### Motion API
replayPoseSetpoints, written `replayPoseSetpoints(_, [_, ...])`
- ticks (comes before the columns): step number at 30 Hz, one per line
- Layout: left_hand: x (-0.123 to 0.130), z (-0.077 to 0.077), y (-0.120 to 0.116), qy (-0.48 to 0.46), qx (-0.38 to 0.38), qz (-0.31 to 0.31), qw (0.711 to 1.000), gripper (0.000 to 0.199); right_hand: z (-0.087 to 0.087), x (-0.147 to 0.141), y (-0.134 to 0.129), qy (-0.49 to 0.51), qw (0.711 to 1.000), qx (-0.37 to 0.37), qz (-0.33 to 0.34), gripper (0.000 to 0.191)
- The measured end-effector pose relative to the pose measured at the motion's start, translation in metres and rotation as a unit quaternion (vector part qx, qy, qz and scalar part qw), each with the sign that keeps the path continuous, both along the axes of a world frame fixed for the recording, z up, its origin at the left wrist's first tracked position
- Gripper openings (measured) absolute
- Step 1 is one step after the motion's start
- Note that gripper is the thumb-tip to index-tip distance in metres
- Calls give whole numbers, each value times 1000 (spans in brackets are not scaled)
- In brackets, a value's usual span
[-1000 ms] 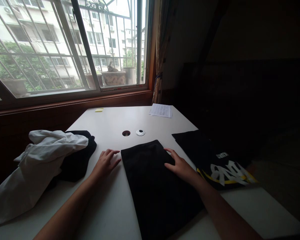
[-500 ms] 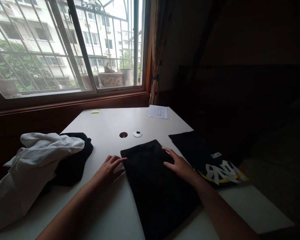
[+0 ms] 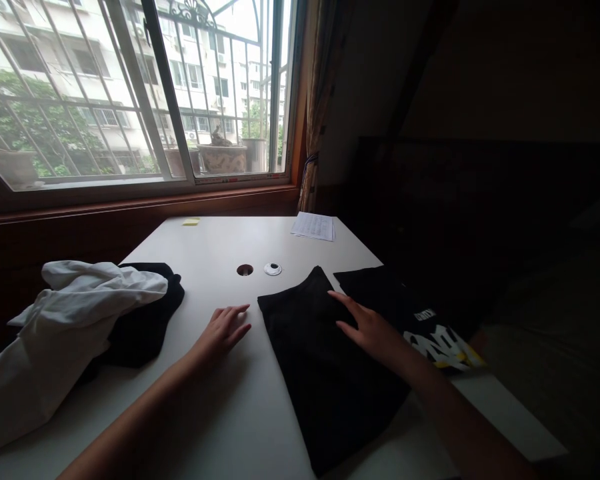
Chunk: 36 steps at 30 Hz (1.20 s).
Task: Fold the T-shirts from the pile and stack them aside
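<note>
A folded black cloth (image 3: 320, 373) lies on the white table, its far edge slightly curved. My right hand (image 3: 367, 327) rests on its right side with the fingers apart. My left hand (image 3: 225, 330) is just left of the cloth, fingers spread, holding nothing, with bare table between the two. Right of the black cloth, and partly behind my right hand and forearm, is a dark garment (image 3: 380, 287) with white lettering and a yellow stripe.
At the left of the table (image 3: 215, 243) a rumpled white garment (image 3: 70, 320) lies over a black one (image 3: 145, 333). Papers (image 3: 313, 227), a yellow note (image 3: 191, 221), a round hole (image 3: 245, 270) and its cover (image 3: 273, 269) are farther back, below a barred window.
The black cloth has shifted to the right along with my right hand. A gap now shows between the cloth and my left hand, which touched its edge before.
</note>
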<state>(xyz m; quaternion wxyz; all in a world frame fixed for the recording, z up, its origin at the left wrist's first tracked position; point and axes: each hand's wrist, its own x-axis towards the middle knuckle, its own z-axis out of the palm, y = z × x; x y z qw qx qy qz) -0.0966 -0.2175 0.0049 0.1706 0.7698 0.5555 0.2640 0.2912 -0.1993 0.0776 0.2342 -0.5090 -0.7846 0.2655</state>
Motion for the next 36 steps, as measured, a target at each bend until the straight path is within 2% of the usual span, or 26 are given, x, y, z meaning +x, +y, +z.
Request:
replayPoseSetpoints(3, [10,12,9,4,-42,0,999,56,-12,8,-5,5,999,-34,-3,76])
replayPoseSetpoints(7, [34,27,32,67,-34,-15,997,62,-31,25,-13,8,995,-93,-29,91])
replayPoseSetpoints(9, [51,33,46,102,-40,-6,994,64,-39,33,-18,10,991,-124,-54,95])
replayPoseSetpoints(13, [81,45,75,152,-116,3,982,69,-46,44,-32,-10,982,-157,-101,95])
replayPoseSetpoints(19, [102,59,105,154,-219,-36,963,60,-43,46,-48,-42,991,-91,-93,80])
replayPoseSetpoints(24, [104,63,105,103,-265,-97,954,33,-33,52,-54,-85,992,6,-91,68])
replayPoseSetpoints(27, [105,62,97,33,-266,-123,956,25,-29,61,-51,-89,989,68,-92,62])
replayPoseSetpoints(31, [109,60,92,-90,-254,-136,953,36,-26,81,-41,-87,979,143,-113,54])
replayPoseSetpoints(34, [121,64,99,-208,-258,-130,934,37,-17,98,-32,-82,968,194,-135,50])
replayPoseSetpoints(36, [134,71,110,-247,-240,-112,932,33,-6,111,-25,-76,961,218,-155,49])
